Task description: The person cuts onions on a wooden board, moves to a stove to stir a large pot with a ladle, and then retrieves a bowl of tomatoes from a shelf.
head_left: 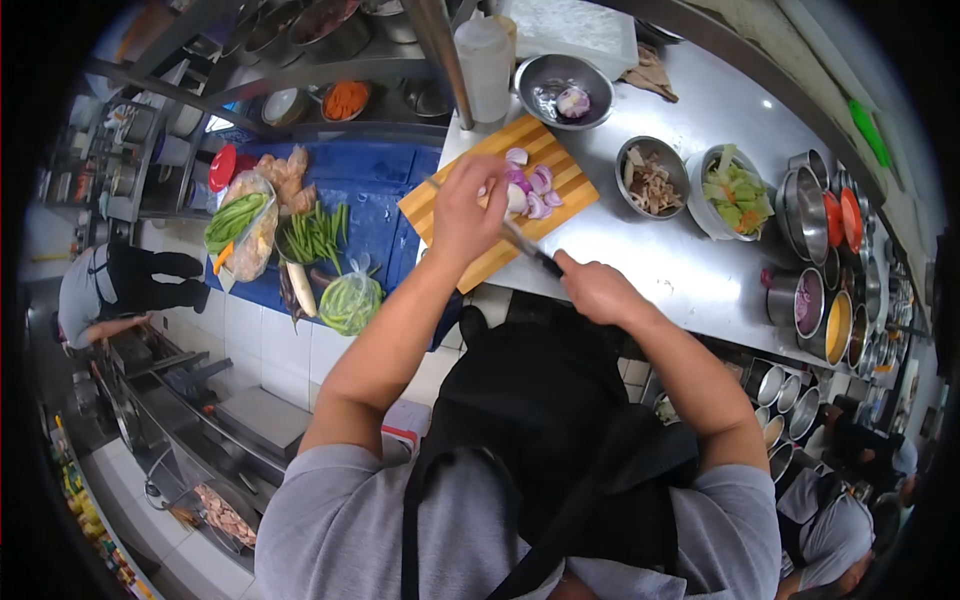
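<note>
My right hand (600, 290) is closed around the black handle of a knife (518, 236). Its blade angles up and left over the striped wooden cutting board (484, 268) and passes beneath my left hand (468, 208). That hand is bent over the board with fingers curled in a pinch; whatever they grip is hidden. Right beside its fingertips lie cut pieces of red onion (540, 180), purple outside and white inside. Just beyond the board, a metal bowl (540, 82) has a piece of onion in it.
Right of the board, the steel counter (620, 240) carries a bowl of sliced pale food (652, 178) and a white tub of cut greens (738, 195). A blue surface (375, 220) on the left holds green beans (315, 235) and bagged vegetables (350, 300). Other people stand at both sides.
</note>
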{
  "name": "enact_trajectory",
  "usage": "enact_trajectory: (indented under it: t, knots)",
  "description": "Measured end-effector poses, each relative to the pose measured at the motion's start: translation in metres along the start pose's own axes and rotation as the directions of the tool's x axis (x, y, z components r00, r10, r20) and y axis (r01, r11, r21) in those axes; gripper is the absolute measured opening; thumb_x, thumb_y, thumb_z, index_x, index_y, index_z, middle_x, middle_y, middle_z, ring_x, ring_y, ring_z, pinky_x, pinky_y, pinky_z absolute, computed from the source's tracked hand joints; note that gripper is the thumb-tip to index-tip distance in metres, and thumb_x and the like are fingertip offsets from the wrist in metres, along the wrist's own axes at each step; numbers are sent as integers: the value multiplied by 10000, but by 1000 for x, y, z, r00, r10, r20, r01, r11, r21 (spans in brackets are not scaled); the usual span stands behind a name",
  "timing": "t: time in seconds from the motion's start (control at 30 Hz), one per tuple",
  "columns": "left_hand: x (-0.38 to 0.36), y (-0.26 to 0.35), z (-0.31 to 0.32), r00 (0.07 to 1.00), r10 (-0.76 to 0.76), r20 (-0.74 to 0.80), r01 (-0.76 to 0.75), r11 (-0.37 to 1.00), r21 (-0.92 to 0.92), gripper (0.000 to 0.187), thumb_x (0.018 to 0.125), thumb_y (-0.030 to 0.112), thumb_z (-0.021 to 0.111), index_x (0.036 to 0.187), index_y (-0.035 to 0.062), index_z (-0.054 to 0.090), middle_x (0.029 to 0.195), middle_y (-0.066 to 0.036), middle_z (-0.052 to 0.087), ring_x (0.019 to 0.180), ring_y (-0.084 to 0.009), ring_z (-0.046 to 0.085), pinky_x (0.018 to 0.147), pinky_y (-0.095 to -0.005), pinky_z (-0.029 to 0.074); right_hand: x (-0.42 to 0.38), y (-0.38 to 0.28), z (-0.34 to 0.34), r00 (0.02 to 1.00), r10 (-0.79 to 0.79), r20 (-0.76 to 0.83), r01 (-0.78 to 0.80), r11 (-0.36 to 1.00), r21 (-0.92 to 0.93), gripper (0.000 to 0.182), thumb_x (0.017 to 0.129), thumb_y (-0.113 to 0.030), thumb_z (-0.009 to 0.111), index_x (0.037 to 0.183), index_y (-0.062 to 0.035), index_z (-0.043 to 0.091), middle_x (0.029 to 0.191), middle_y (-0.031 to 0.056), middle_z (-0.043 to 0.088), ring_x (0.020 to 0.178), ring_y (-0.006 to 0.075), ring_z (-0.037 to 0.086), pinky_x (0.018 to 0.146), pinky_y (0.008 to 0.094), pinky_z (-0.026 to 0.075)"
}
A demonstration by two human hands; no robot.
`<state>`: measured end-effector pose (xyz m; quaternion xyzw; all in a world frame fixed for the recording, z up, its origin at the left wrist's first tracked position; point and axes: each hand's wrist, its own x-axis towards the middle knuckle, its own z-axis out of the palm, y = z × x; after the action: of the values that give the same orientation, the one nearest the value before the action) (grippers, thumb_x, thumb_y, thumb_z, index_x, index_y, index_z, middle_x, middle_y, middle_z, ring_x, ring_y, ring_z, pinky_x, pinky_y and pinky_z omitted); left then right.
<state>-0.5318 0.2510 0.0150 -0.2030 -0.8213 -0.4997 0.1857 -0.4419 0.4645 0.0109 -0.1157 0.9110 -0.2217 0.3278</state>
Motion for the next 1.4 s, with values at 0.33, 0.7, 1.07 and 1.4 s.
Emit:
enact_trajectory:
  t: [0.33, 0.7, 1.07, 1.4]
  knots:
    - [146, -81, 154, 907, -115, 406, -64, 913, 403, 465, 834, 156, 661, 1294, 153, 597, 1316, -175, 572, 1150, -391, 593, 993, -454, 489, -12, 13, 24, 996, -45, 72, 47, 999, -27, 355, 892, -76, 509, 1244, -54, 465, 846, 237, 686, 821, 437, 676, 727, 539, 517]
    - [149, -69, 160, 883, -264, 388, 90, 907, 412, 548, 770, 254, 751, 1258, 104, 553, 1261, -246, 552, 1113, -397, 615, 952, -454, 517, -16, 36, 13, 996, 9, 92, -9, 1000, 6, 426, 883, -56, 512, 1307, -57, 469, 892, 222, 701, 866, 414, 687, 751, 509, 528]
    - [-93, -38, -26, 969, -227, -97, 235, 969, 73, 476, 682, 136, 869, 1089, 55, 635, 1164, -134, 652, 1072, -319, 619, 922, -412, 486, -10, 25, 8, 994, 70, 86, -70, 998, -4, 290, 985, -175, 487, 1248, -61, 443, 909, 274, 682, 890, 476, 652, 784, 572, 488]
    - [-126, -65, -23, 982, -180, -52, 187, 955, 231, 628, 665, 153, 888, 1188, 50, 556, 1234, -147, 610, 1145, -348, 572, 970, -439, 439, -11, -40, -1, 994, 52, -99, -70, 979, -190, 209, 983, -155, 495, 1143, -32, 440, 762, 259, 663, 754, 484, 644, 686, 582, 489]
